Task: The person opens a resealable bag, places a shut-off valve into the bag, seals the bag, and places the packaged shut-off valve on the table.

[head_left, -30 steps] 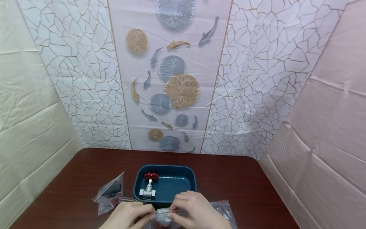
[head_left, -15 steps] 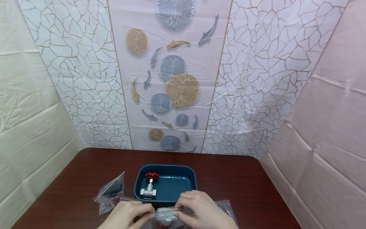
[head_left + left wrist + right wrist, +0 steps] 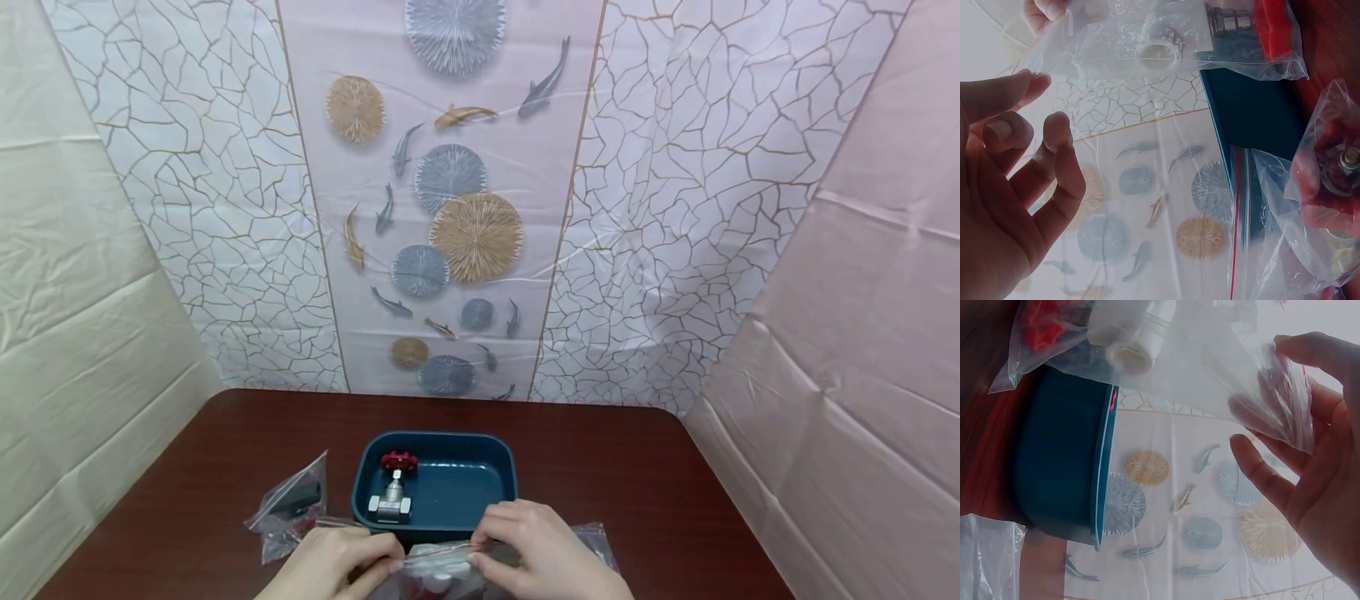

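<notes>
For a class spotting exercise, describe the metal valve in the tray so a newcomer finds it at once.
On the red-brown table, find the blue tray. At its left end lies the silver valve, its red handwheel on the far side. Unlike the red piece inside the held clear bag, it lies unbagged.

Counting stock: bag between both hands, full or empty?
Not empty: the right wrist view shows a red part and a whitish piece inside the bag.
</notes>
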Demonstrator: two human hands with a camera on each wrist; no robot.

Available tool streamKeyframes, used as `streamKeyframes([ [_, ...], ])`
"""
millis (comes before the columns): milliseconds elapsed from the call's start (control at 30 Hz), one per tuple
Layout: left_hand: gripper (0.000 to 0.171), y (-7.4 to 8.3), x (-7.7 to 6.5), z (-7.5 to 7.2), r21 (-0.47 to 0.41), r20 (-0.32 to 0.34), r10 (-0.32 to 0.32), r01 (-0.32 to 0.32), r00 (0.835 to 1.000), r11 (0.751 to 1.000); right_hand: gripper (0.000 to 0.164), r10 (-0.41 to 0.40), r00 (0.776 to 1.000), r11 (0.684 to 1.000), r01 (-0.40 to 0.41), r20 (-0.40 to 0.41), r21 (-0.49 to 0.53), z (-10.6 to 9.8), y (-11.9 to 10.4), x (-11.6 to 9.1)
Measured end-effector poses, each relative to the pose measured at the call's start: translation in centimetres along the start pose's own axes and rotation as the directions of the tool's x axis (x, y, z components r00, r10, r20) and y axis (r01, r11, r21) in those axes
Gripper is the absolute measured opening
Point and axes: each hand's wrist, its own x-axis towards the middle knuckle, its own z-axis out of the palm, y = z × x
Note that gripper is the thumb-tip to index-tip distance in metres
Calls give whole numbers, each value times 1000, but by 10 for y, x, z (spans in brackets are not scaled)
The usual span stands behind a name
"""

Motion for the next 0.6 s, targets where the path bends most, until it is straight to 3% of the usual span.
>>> streamKeyframes([
  [200, 8, -1, -1, 0, -4, -4, 8, -8, 1000, 1000, 7, 85, 996, 994, -87, 28, 60, -2, -1, -6],
  [600, 8, -4, -4, 2, 20, -38, 49, -49, 998, 999, 6, 123, 992, 992, -124, 20, 37, -4, 1, -14],
])
